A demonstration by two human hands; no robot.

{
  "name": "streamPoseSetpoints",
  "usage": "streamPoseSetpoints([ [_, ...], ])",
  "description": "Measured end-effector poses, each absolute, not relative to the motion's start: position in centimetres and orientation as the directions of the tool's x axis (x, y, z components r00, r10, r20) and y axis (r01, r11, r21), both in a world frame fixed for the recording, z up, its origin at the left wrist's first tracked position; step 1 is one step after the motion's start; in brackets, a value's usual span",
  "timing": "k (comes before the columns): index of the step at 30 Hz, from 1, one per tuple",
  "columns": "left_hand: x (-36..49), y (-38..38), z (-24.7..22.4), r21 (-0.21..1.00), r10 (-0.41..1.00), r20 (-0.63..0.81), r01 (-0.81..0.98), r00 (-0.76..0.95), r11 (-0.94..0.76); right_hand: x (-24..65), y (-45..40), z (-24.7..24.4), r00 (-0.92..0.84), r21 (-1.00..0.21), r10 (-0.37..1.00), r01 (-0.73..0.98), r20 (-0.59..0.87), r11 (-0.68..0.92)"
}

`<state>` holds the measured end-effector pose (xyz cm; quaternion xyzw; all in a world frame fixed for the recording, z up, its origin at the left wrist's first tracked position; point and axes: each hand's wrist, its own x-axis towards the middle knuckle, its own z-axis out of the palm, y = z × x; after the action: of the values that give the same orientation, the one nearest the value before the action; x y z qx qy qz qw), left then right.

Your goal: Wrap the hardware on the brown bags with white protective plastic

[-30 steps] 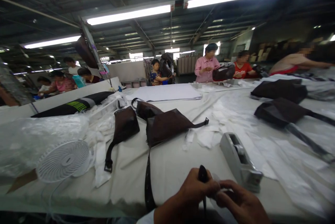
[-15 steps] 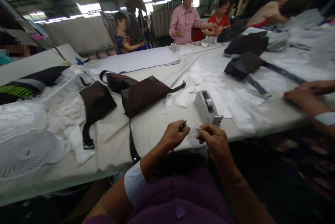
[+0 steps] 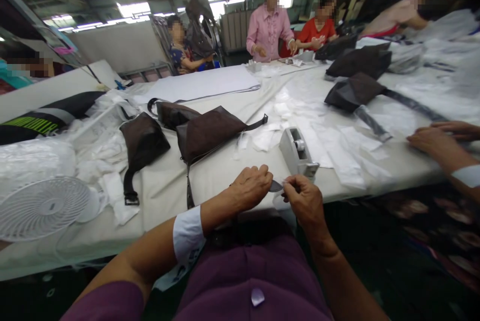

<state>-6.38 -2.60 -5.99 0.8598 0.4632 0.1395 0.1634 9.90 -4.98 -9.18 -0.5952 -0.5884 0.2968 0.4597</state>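
Observation:
My left hand pinches a dark pointed strap end above the near table edge. My right hand is at the strap end's other side, its fingers on a thin white scrap of paper or film. The grip on the scrap is partly hidden by my fingers. Beyond my hands, dark brown waist bags with black straps lie on the white-covered table. A grey tape dispenser stands just ahead of my right hand.
A co-worker's hands rest at the table's right side, beside more dark bags and white paper scraps. A white fan and plastic sheeting sit at the left. Several co-workers stand beyond the table.
My view has tilted down from the ceiling and my arms now show. The dark strap end has come out between my hands, and a co-worker's hand has entered at the right.

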Motion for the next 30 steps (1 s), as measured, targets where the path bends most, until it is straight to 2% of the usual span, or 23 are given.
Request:
streamPoseSetpoints([
  [3, -6.1, -2.3, -5.6, 0.409, 0.839, 0.133, 0.742, 0.527, -0.531, 9.8, -4.8, -9.3, 0.085, -0.816, 0.951, 0.540, 0.297, 0.207],
  [5, -5.8, -2.1, -5.4, 0.324, 0.818, 0.132, 0.755, 0.560, -0.569, 9.7, -4.5, -9.5, 0.044, -0.787, 0.938, 0.559, 0.344, 0.262],
  [7, -5.7, -1.9, -5.3, 0.210, 0.788, 0.112, 0.760, 0.606, -0.615, 9.6, -4.0, -9.9, -0.002, -0.806, 0.941, 0.515, 0.339, 0.292],
  [9, -5.6, -1.7, -5.6, 0.104, 0.753, 0.082, 0.746, 0.653, -0.658, 9.7, -3.7, -10.3, -0.073, -0.888, 0.965, 0.377, 0.254, 0.262],
  [11, -5.5, -1.7, -6.1, 0.024, 0.730, 0.038, 0.729, 0.683, -0.684, 10.1, -3.7, -10.5, -0.187, -0.969, 0.976, 0.200, 0.109, 0.146],
  [13, -5.6, -1.8, -6.8, -0.009, 0.733, -0.005, 0.733, 0.680, -0.680, 10.5, -3.9, -10.6, -0.303, -0.997, 0.953, 0.077, -0.020, 0.004],
  [15, -5.5, -2.2, -7.4, 0.008, 0.749, -0.007, 0.749, 0.663, -0.663, 11.0, -4.2, -10.7, -0.350, -0.996, 0.933, -0.005, -0.085, -0.092],
  [18, -5.2, -3.0, -7.8, 0.089, 0.718, 0.057, 0.713, 0.694, -0.696, 11.2, -4.5, -11.1, -0.254, -0.980, 0.961, -0.140, -0.105, -0.144],
  [20, -4.7, -3.5, -8.0, 0.138, 0.663, 0.089, 0.650, 0.743, -0.747, 11.3, -4.6, -11.7, -0.237, -0.970, 0.961, -0.158, -0.143, -0.183],
  [23, -3.9, -4.0, -8.3, 0.257, 0.589, 0.112, 0.549, 0.801, -0.795, 12.5, -4.9, -12.5, -0.393, -0.953, 0.886, -0.064, -0.248, -0.295],
  [25, -3.8, -4.3, -8.8, 0.418, 0.570, 0.135, 0.475, 0.811, -0.775, 14.2, -5.2, -12.7, -0.476, -0.939, 0.822, 0.023, -0.312, -0.344],
  [27, -4.3, -4.7, -9.8, 0.634, 0.601, 0.114, 0.407, 0.791, -0.657, 16.4, -5.4, -12.4, -0.498, -0.922, 0.783, 0.105, -0.373, -0.373],
  [30, -5.5, -5.7, -11.9, 0.898, 0.660, -0.061, 0.330, 0.749, -0.292, 19.9, -5.9, -11.5, -0.463, -0.903, 0.776, 0.184, -0.428, -0.388],
])
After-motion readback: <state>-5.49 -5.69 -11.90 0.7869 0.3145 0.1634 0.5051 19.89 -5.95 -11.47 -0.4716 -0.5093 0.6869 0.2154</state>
